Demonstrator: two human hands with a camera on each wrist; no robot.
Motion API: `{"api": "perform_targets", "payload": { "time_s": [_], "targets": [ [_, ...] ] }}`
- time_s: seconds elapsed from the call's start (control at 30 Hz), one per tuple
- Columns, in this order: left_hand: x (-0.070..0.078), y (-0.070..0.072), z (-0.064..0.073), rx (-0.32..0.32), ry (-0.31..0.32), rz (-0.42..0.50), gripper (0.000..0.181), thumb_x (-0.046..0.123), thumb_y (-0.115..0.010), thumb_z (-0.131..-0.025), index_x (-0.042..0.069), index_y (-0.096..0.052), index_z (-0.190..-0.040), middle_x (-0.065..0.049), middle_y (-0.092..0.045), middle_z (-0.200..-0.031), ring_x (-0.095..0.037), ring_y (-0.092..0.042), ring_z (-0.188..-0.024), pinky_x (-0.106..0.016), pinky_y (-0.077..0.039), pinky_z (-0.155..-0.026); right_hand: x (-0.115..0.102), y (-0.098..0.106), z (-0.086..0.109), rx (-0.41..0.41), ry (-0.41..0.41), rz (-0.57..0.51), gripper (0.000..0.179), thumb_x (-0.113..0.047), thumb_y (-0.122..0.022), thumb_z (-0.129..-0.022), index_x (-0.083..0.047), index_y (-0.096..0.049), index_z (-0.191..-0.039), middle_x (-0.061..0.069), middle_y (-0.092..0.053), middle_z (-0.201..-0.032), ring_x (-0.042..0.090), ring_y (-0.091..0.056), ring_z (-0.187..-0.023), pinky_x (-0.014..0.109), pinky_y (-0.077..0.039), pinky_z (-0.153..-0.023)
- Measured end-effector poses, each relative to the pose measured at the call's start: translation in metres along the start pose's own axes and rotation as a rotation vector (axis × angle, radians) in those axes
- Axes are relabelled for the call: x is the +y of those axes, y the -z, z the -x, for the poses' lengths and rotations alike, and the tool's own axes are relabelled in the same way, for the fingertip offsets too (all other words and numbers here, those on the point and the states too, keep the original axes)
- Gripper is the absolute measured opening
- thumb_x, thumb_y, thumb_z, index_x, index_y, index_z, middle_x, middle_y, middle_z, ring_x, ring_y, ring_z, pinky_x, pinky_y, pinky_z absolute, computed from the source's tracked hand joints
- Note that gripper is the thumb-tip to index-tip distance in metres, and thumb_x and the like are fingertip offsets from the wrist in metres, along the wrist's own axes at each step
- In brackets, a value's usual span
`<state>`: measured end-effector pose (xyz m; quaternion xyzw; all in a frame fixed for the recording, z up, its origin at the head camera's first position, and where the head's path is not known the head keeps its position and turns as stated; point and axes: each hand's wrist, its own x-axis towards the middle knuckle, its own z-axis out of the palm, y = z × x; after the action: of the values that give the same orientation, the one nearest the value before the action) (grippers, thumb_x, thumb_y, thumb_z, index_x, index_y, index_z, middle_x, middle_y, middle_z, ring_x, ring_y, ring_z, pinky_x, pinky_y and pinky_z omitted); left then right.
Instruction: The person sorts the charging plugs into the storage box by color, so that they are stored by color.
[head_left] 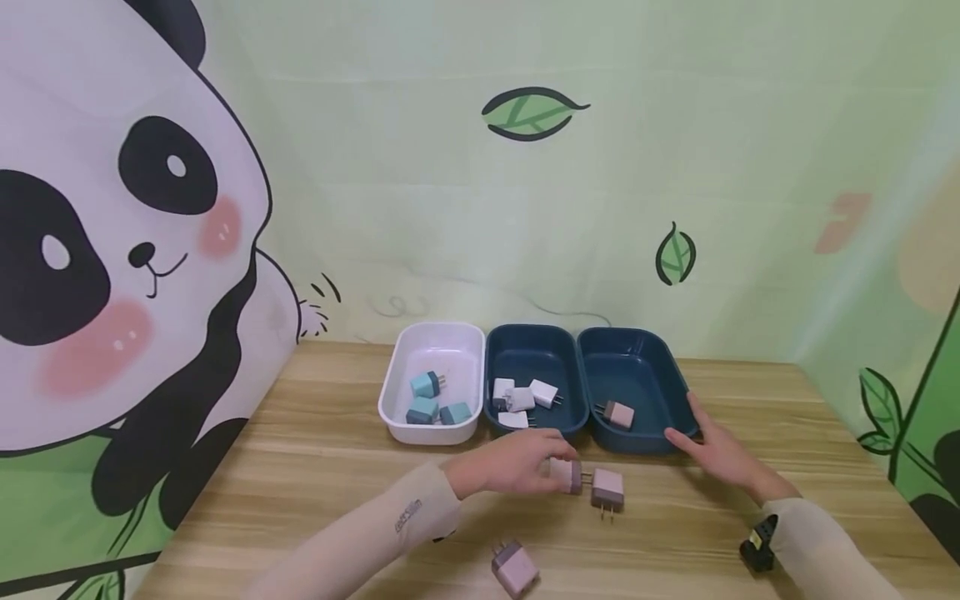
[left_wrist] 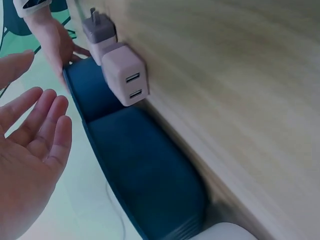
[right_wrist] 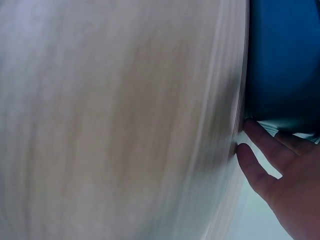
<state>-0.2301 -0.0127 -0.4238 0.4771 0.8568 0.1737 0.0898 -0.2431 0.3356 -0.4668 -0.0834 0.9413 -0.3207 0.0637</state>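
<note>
In the head view my left hand [head_left: 517, 462] hovers over a pink charger plug [head_left: 564, 475], overlapping it. The left wrist view has that left hand [left_wrist: 30, 145] with fingers loosely extended, apart from the pink charger plug [left_wrist: 127, 75], which shows two USB slots. Just right of it lies a second pink charger plug [head_left: 607, 487], prongs toward me. A third [head_left: 515, 568] sits nearer the front. My right hand [head_left: 720, 454] touches the front right corner of the right-hand blue bin [head_left: 637, 350], fingers fairly straight. One pink plug [head_left: 619, 414] lies inside that bin.
Beside it, the middle blue bin [head_left: 532, 342] holds several white plugs [head_left: 520, 400]. A white bin [head_left: 431, 333] on the left contains 3 teal plugs [head_left: 423, 410]. All three bins stand side by side at the back of the wooden table [head_left: 315, 467], before a printed backdrop [head_left: 420, 208].
</note>
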Motion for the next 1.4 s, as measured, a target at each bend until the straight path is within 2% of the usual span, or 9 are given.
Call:
{"api": "perform_targets", "payload": {
  "time_s": [0.2,0.5,0.7,0.83,1.03,1.23,1.4],
  "targets": [
    [0.004,-0.002,0.018,-0.064,-0.029,0.011,0.041,0.027,-0.067,-0.088,0.014,-0.059,-0.126,0.006,-0.057,-0.114,-0.008,-0.055,-0.104,-0.019,-0.042,-0.09,0.002,-0.001,-0.002,0.004,-0.009,0.004,0.092,-0.048,-0.047,-0.096,0.001,0.01,-0.148,0.037,-0.005,-0.148,0.056,-0.014,-0.131,0.067,-0.016,-0.101],
    [0.006,-0.013,0.043,-0.168,-0.11,0.021,0.041,0.03,-0.069,-0.086,0.013,-0.061,-0.123,0.007,-0.057,-0.124,-0.003,-0.05,-0.112,-0.02,-0.04,-0.094,-0.002,-0.001,0.0,0.002,0.0,-0.002,0.092,-0.046,-0.048,-0.096,0.001,0.01,-0.148,0.037,-0.006,-0.147,0.056,-0.014,-0.131,0.067,-0.017,-0.101],
    [0.006,-0.017,0.056,-0.187,-0.154,0.009,0.042,0.033,-0.07,-0.085,0.014,-0.062,-0.121,0.008,-0.058,-0.119,-0.002,-0.05,-0.107,-0.017,-0.039,-0.092,-0.002,-0.001,0.0,0.006,0.01,0.008,0.091,-0.045,-0.049,-0.096,0.003,0.008,-0.148,0.038,-0.007,-0.147,0.057,-0.015,-0.13,0.067,-0.018,-0.1],
    [0.004,-0.02,0.062,-0.206,-0.151,0.032,0.042,0.034,-0.07,-0.085,0.015,-0.062,-0.122,0.009,-0.057,-0.118,-0.001,-0.049,-0.105,-0.016,-0.039,-0.09,-0.002,-0.001,0.001,0.011,0.014,0.018,0.09,-0.046,-0.048,-0.096,0.004,0.007,-0.148,0.039,-0.008,-0.146,0.057,-0.017,-0.13,0.067,-0.019,-0.1],
    [0.0,-0.024,0.066,-0.257,-0.103,0.113,0.046,0.034,-0.073,-0.082,0.018,-0.061,-0.123,0.012,-0.056,-0.117,0.001,-0.048,-0.1,-0.017,-0.041,-0.087,-0.001,-0.001,0.002,0.018,0.025,0.025,0.089,-0.044,-0.048,-0.097,0.004,0.007,-0.148,0.039,-0.009,-0.146,0.057,-0.018,-0.129,0.067,-0.02,-0.099],
    [-0.002,-0.027,0.066,-0.275,-0.096,0.105,0.048,0.033,-0.075,-0.081,0.02,-0.059,-0.125,0.013,-0.055,-0.12,0.001,-0.049,-0.105,-0.019,-0.04,-0.091,0.002,-0.002,0.001,0.028,0.039,0.031,0.089,-0.043,-0.049,-0.097,0.003,0.007,-0.148,0.039,-0.01,-0.146,0.057,-0.019,-0.129,0.067,-0.021,-0.099],
    [0.0,-0.029,0.066,-0.289,-0.12,0.086,0.048,0.031,-0.076,-0.08,0.019,-0.06,-0.123,0.013,-0.056,-0.119,0.003,-0.049,-0.103,-0.017,-0.04,-0.09,0.004,-0.002,-0.001,0.025,0.039,0.031,0.089,-0.044,-0.049,-0.096,0.003,0.007,-0.148,0.039,-0.01,-0.146,0.057,-0.019,-0.129,0.067,-0.021,-0.099]
  ]
}}
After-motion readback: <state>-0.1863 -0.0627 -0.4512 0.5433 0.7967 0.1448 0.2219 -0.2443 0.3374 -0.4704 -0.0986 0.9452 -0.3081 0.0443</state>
